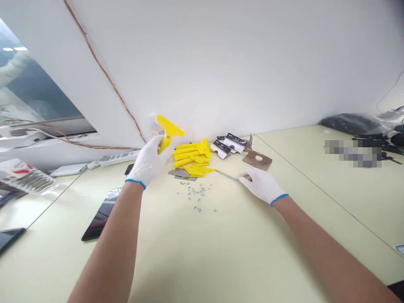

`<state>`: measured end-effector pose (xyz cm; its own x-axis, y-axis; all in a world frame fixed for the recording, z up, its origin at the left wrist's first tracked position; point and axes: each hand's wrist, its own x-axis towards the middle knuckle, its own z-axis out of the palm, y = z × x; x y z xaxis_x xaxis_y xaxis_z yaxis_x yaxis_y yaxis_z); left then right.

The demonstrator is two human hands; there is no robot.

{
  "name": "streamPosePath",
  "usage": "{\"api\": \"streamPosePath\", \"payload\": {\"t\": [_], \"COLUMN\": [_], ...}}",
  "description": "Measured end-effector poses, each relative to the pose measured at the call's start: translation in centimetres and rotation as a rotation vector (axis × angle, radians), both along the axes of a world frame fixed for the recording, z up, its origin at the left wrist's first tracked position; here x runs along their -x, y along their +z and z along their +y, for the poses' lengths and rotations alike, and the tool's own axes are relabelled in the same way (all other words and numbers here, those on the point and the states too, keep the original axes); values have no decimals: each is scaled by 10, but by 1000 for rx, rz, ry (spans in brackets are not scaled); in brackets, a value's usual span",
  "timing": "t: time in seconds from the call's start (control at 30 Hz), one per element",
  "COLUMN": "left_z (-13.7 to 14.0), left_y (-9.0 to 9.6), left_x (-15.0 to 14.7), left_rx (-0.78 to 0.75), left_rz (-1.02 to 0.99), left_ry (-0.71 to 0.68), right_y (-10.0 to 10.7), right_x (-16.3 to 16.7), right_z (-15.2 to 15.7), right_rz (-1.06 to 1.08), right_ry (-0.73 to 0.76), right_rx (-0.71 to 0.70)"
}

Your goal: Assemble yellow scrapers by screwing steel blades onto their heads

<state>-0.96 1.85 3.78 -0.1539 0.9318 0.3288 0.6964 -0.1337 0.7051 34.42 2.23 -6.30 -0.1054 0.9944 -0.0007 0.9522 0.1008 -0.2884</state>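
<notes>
My left hand [150, 162], in a white glove with a blue cuff, is closed round the handle of a yellow scraper [169, 127] and holds it up above the table, its wide head upward. My gloved right hand [261, 185] is low at the tabletop, closed on a screwdriver [225, 174] whose thin shaft points left; its handle is mostly hidden. Between the hands lie several yellow scraper handles [186, 156] in a pile, with flat yellow plates [195, 170] in front. Grey metal blades [179, 173] lie beside these. Small silver screws [198, 192] are scattered nearer me.
Black-and-white card packages [234, 143] and a brown cardboard piece [257, 160] lie by the wall. A dark tablet [97, 219], a plastic water bottle [27, 176] and a power strip [118, 158] are at left. A black bag [347, 125] sits far right.
</notes>
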Motion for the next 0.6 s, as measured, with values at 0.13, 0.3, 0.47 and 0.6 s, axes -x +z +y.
{"api": "streamPosePath", "payload": {"t": [0.13, 0.3, 0.47, 0.6], "left_z": [-24, -36, -40, -38], "left_y": [-19, -20, -12, -12], "left_x": [16, 24, 31, 38], "left_rx": [153, 197, 250, 206], "left_rz": [60, -81, -183, -198], "left_ry": [-52, -102, -140, -146], "right_y": [1, -9, -17, -8], "right_x": [0, 4, 18, 41], "right_z": [-3, -3, -4, -3], "right_rz": [9, -132, -239, -238], "right_ry": [1, -17, -53, 0], "right_rx": [-13, -115, -218, -288]}}
